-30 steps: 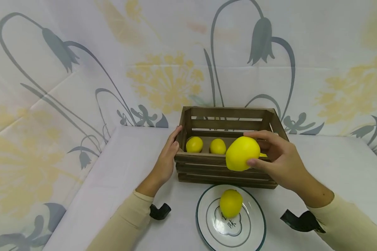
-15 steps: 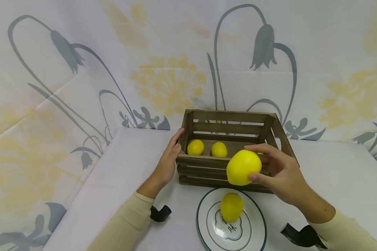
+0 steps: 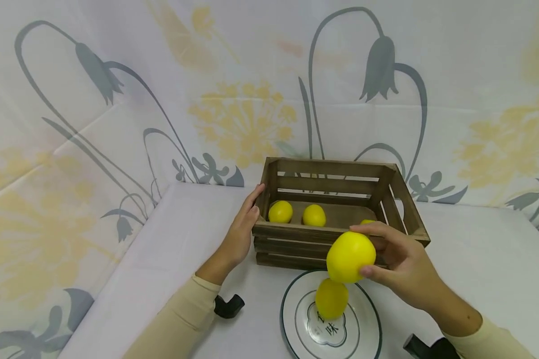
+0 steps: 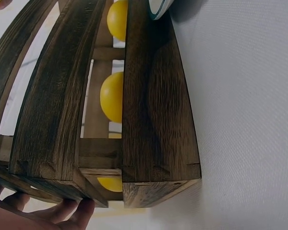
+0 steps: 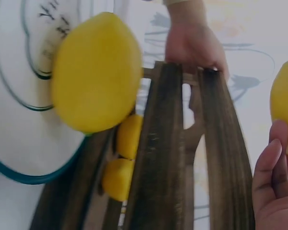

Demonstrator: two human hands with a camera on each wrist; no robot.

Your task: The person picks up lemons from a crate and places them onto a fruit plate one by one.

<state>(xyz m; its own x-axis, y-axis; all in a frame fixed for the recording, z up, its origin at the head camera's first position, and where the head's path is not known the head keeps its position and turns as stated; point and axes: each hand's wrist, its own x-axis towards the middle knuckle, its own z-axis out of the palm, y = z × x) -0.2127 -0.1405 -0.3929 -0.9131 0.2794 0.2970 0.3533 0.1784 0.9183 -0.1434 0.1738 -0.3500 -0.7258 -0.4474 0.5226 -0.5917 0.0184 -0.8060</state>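
My right hand [image 3: 372, 252] grips a large yellow lemon [image 3: 347, 257] just in front of the wooden crate [image 3: 296, 234], above the far edge of a white plate [image 3: 364, 326]. A second lemon [image 3: 331, 298] lies on that plate; in the right wrist view this lemon [image 5: 96, 72] is close up and the held lemon [image 5: 284, 108] sits at the frame's edge above my fingers [image 5: 273, 182]. My left hand [image 3: 247, 219] rests flat against the crate's left end. Two small lemons [image 3: 280, 211] lie inside the crate, and a sliver of another shows at its right.
A flower-print cloth covers the table and the wall behind. In the left wrist view the crate's dark slats [image 4: 153, 110] fill the frame, with lemons [image 4: 111, 98] showing through the gaps. White tabletop lies left and right of the crate.
My right hand has carried the large lemon down and toward me, from over the crate's front edge to just above the plate. The left hand has stayed on the crate.
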